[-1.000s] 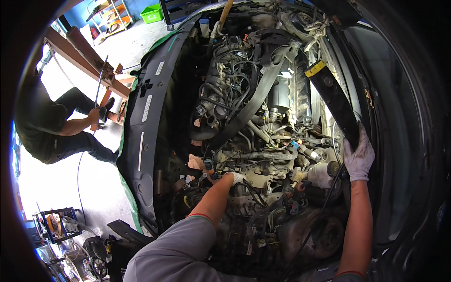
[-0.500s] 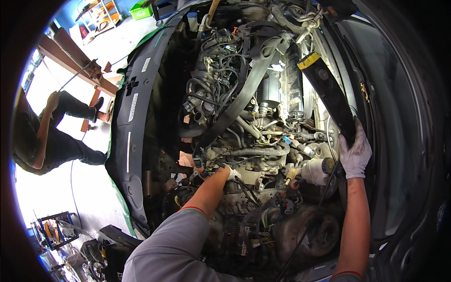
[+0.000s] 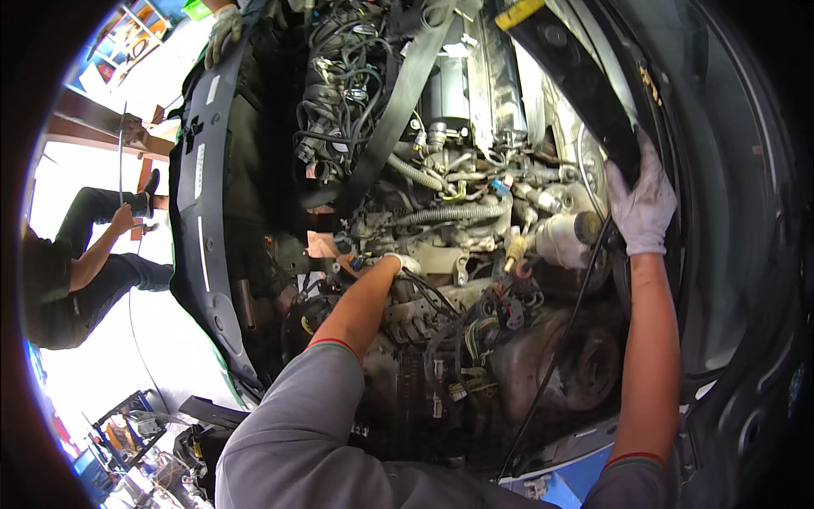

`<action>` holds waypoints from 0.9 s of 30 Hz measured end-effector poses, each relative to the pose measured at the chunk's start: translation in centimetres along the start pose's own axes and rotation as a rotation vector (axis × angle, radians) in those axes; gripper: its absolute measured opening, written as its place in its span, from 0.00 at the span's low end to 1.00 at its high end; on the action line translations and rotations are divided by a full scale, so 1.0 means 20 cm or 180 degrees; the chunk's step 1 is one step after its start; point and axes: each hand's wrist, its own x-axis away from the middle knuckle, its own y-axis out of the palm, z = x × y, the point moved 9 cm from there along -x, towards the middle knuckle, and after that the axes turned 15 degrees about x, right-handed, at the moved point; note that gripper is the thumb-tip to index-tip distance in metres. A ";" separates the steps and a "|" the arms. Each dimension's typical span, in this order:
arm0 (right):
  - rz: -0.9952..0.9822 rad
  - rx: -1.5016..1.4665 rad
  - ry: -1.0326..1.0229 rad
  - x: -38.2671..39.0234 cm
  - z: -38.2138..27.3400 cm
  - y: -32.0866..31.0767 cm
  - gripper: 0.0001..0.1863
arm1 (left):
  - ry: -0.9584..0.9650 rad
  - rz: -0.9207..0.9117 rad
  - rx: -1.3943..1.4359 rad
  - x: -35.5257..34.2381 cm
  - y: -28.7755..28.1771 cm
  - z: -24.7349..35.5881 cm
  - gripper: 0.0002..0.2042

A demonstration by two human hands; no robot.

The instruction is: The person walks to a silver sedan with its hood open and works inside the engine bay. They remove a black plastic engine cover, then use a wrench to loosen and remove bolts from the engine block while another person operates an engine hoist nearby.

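My right hand [image 3: 643, 208], in a soiled white glove, grips the lower end of a long black work light [image 3: 585, 81] with a yellow end. The light slants up and left along the rear edge of the engine bay, and bright light falls beside it. My left hand [image 3: 402, 262], also gloved, reaches down among dark cables next to a pale metal bracket [image 3: 437, 260]. Its fingers are hidden in the engine bay. Just beyond it runs a grey corrugated hose [image 3: 454, 212]. A wide grey strap [image 3: 407, 110] crosses the engine [image 3: 445, 93].
Along the left runs the black front panel [image 3: 199, 204]. Another person's gloved hand [image 3: 223, 36] rests on its far end. A second person [image 3: 93, 254] sits at the left holding a thin rod. A round-capped reservoir [image 3: 564, 236] stands near my right hand. Loose parts [image 3: 136, 450] lie lower left.
The view has shifted, so the engine bay sits higher and further left. A co-worker's gloved hand now shows on the front panel. My hands keep their places in the bay.
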 end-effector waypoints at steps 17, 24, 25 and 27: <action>-0.0242 -0.0295 0.0117 0.00 0.01 0.01 0.36 | -0.0238 0.0565 0.0248 0.00 -0.02 -0.02 0.17; -0.0385 -0.0393 0.0254 0.00 0.01 0.01 0.34 | -0.0206 0.0531 0.0370 0.10 -0.03 0.03 0.16; -0.0426 -0.0313 0.0273 0.00 0.01 0.02 0.34 | -0.0207 0.0531 0.0374 0.10 -0.04 0.04 0.15; -0.0426 -0.0249 0.0240 -0.01 0.00 0.01 0.35 | -0.0203 0.0531 0.0377 0.10 -0.03 0.04 0.15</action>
